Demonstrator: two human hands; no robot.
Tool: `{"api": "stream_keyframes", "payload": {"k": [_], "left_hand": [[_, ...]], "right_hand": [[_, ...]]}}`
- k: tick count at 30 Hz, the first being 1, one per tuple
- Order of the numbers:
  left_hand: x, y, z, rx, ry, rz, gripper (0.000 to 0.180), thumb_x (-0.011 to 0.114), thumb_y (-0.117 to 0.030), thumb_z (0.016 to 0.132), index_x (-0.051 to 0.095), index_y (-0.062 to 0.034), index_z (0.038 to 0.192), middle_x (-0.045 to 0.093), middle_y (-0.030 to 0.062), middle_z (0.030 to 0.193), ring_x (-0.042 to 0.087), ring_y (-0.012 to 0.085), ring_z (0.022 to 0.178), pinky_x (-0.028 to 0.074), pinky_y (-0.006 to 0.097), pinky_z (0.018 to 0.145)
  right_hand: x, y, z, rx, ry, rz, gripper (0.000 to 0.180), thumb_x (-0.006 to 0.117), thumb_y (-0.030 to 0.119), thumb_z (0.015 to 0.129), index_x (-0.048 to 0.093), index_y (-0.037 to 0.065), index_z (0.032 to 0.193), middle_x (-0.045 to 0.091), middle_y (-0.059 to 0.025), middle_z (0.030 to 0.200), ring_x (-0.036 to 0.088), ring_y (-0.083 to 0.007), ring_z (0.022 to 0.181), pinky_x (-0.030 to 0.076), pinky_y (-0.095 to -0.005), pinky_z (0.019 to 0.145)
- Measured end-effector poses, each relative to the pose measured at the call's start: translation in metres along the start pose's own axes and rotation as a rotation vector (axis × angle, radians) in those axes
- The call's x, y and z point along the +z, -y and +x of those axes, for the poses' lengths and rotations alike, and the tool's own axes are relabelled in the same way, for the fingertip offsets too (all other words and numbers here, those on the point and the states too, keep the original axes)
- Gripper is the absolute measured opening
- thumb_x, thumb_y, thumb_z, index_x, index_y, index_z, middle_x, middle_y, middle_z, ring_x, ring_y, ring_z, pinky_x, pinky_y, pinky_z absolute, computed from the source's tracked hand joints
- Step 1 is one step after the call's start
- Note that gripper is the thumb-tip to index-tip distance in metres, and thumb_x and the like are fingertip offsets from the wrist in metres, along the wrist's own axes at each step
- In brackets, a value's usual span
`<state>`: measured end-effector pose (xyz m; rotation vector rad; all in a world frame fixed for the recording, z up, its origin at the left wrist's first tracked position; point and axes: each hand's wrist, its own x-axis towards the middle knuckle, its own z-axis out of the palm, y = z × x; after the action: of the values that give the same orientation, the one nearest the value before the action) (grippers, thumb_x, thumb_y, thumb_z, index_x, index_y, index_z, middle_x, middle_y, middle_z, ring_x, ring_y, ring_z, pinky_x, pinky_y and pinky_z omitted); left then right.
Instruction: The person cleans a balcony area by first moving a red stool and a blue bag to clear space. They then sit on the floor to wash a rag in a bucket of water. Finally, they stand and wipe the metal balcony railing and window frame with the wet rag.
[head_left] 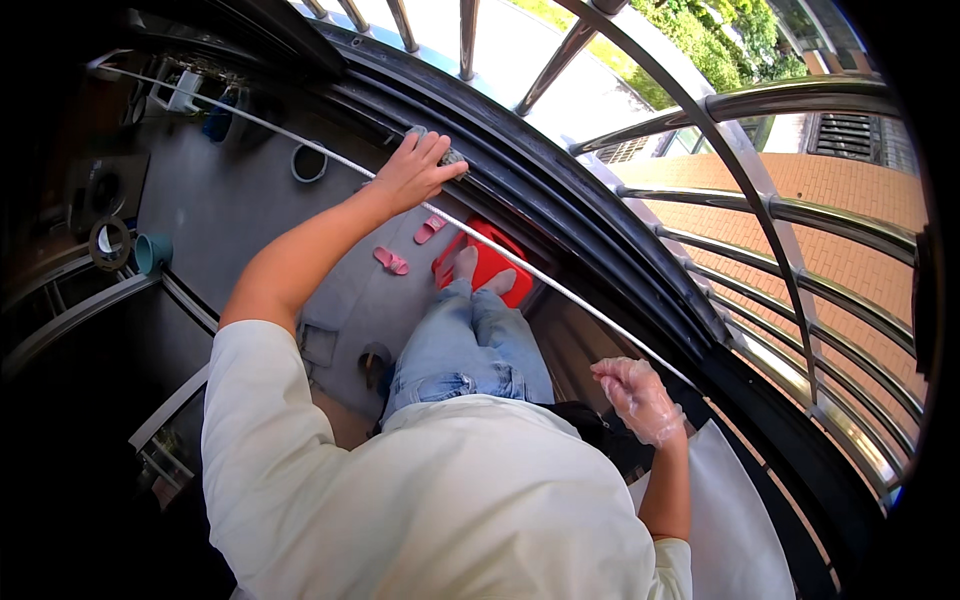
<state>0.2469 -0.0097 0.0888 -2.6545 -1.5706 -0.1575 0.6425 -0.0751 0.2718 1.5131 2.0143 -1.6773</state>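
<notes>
My left hand (pixel 409 176) reaches up and left to the dark window frame (pixel 500 150). Its fingers are closed over a crumpled grey cloth (pixel 456 164), pressed against the frame's inner edge; the palm hides much of the cloth. On my right hand (pixel 638 398) is a thin clear plastic glove (pixel 660 425). That hand is raised at the right, near the lower part of the frame, with its fingers curled in and nothing visible in them. A white line (pixel 540 278) stretches across the view, passing below my left hand.
My feet are on a red stool (pixel 492 262). Pink slippers (pixel 391 261) lie on the grey floor (pixel 230 200), and a bucket (pixel 309 162) stands farther off. A teal bucket (pixel 152 254) is at the left. Metal bars (pixel 770 210) run outside the window.
</notes>
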Motion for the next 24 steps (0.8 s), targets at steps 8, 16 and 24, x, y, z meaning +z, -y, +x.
{"api": "stream_keyframes", "payload": {"k": [8,16,24], "left_hand": [[-0.008,0.066,-0.029,-0.032,-0.033,-0.036,0.046,0.063,-0.006,0.065,0.055,-0.0201,0.109,0.046,0.0108,0.109,0.043,0.0266,0.107,0.034,0.037,0.087],[-0.014,0.023,-0.026,-0.889,-0.425,-0.347,0.026,0.065,-0.019,0.071,0.061,-0.0118,0.095,0.055,0.0060,0.096,0.049,0.0247,0.101,0.035,0.041,0.087],[0.013,0.029,-0.019,-1.174,-0.499,-0.241,0.038,0.069,-0.031,0.072,0.060,-0.0074,0.100,0.057,0.0084,0.100,0.052,0.0262,0.097,0.041,0.040,0.081]], "right_hand": [[0.003,0.000,0.000,-0.008,-0.008,0.000,0.018,0.051,0.002,0.083,0.060,-0.003,0.098,0.060,-0.0147,0.084,0.055,-0.0227,0.072,0.045,-0.0310,0.067],[0.007,-0.001,0.007,0.019,0.102,-0.032,0.022,0.047,0.000,0.085,0.058,-0.004,0.103,0.061,-0.0118,0.090,0.059,-0.0176,0.085,0.047,-0.0272,0.077],[0.009,0.004,0.025,-0.025,0.095,0.018,0.019,0.050,0.001,0.083,0.060,-0.003,0.099,0.061,-0.0155,0.088,0.058,-0.0253,0.078,0.047,-0.0317,0.070]]}}
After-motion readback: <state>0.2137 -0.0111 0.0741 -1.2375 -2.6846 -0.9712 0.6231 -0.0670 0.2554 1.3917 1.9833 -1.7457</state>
